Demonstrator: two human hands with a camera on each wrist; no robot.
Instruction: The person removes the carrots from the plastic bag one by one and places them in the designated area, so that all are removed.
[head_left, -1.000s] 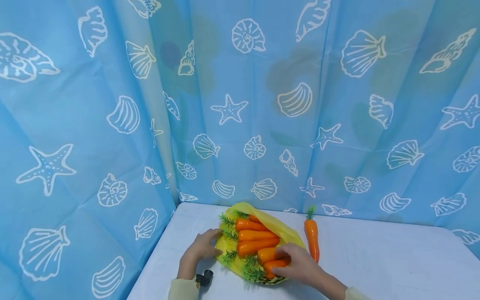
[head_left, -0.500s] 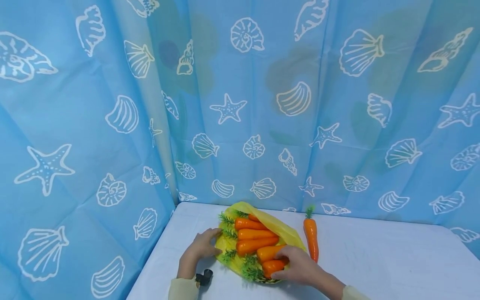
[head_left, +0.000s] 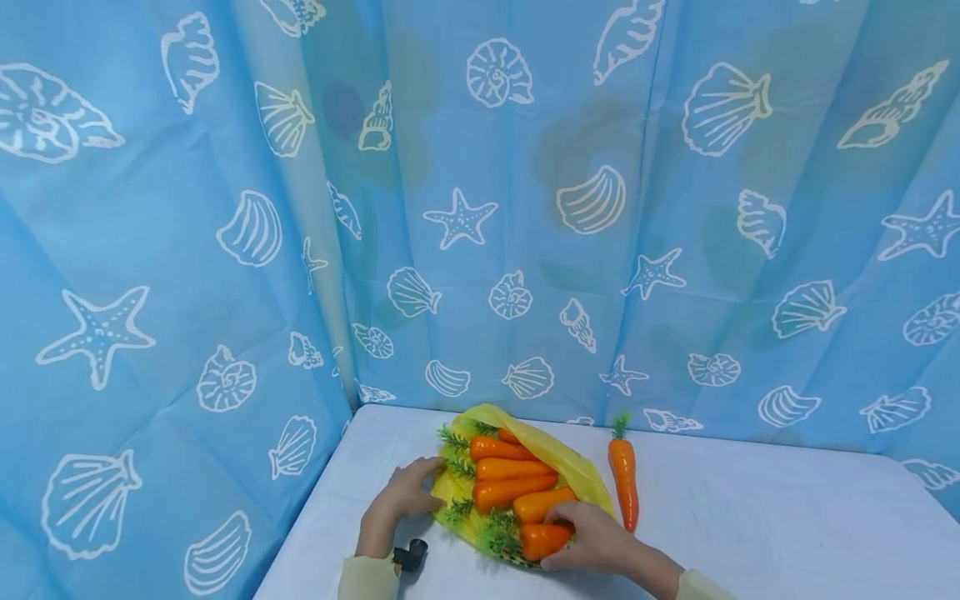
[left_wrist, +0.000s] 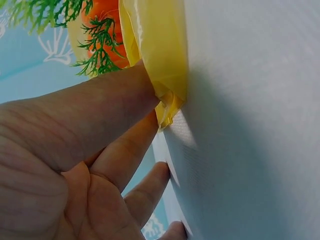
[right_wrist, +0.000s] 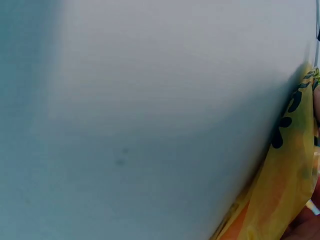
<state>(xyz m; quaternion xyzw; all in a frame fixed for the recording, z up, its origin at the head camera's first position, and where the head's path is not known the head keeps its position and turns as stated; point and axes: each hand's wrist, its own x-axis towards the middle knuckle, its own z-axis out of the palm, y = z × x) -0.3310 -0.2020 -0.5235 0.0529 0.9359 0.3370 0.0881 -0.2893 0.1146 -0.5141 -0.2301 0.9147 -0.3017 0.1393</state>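
Note:
A yellow plastic bag (head_left: 581,471) lies on the table with its mouth to the left, several orange toy carrots (head_left: 517,468) with green leafy tops inside. My left hand (head_left: 407,490) pinches the bag's edge; in the left wrist view the thumb presses the yellow plastic (left_wrist: 162,47) against the finger behind it. At the bag's front right, my right hand (head_left: 598,537) grips the thick body of the nearest carrot (head_left: 542,542), fingers over the top and thumb at the front side. The right wrist view catches only part of that hand, behind the bag's dark-printed side (right_wrist: 280,175).
One more carrot (head_left: 624,483) lies on the white table (head_left: 750,517) just right of the bag, leaves to the back. A blue curtain (head_left: 525,208) with shell prints stands behind and to the left. A small black device (head_left: 410,554) sits at the left wrist.
My right hand has shifted slightly toward the front with the nearest carrot, and more of the carrot behind it shows. The left hand has kept its place at the bag's edge.

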